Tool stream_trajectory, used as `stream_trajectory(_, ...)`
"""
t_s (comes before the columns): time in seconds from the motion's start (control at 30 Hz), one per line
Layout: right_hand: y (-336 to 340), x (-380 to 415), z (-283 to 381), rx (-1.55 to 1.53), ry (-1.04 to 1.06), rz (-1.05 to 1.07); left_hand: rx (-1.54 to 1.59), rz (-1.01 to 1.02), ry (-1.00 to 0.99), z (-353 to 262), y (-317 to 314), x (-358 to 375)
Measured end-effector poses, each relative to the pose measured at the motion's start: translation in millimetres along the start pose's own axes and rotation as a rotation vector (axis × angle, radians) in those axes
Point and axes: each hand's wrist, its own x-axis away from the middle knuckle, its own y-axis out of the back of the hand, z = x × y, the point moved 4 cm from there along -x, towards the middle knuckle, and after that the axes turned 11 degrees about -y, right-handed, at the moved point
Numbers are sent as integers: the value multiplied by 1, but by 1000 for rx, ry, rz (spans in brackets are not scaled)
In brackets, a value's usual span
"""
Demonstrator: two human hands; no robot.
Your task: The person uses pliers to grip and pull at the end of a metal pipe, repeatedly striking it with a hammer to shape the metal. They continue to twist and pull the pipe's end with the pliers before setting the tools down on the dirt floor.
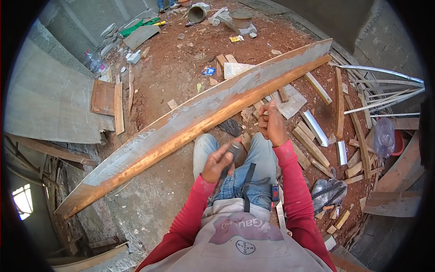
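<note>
My left hand (217,164) is closed around a dark-handled tool (234,148) with a thick, rounded grey end pointing up; its lower part is partly hidden by my fingers and sleeve. My right hand (273,123) is raised above my right knee, thumb and fingers pinched together. Whatever is between those fingertips is too small to make out. Just beyond both hands a long wooden board (181,119), smeared with grey cement, stands on edge diagonally. A reddish-brown timber strip (195,136) runs along its near side. Neither hand touches the board.
Wood offcuts (311,146) and metal channel pieces (316,128) lie to the right. White bent rods (380,81) stick out near a wall. A bucket (197,14) and a basin (241,19) sit at the back. A large panel (50,90) leans at the left.
</note>
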Motion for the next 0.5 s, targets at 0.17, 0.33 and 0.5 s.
stream_trajectory(0.17,-19,23,-4,208,76,77,86,-73,-125,-30,7,-21)
stream_trajectory(0.33,-46,52,-8,290,104,250,63,-74,-196,-43,2,-35)
stream_trajectory(0.5,-43,56,-22,183,-89,482,120,-80,-160,-27,4,-26)
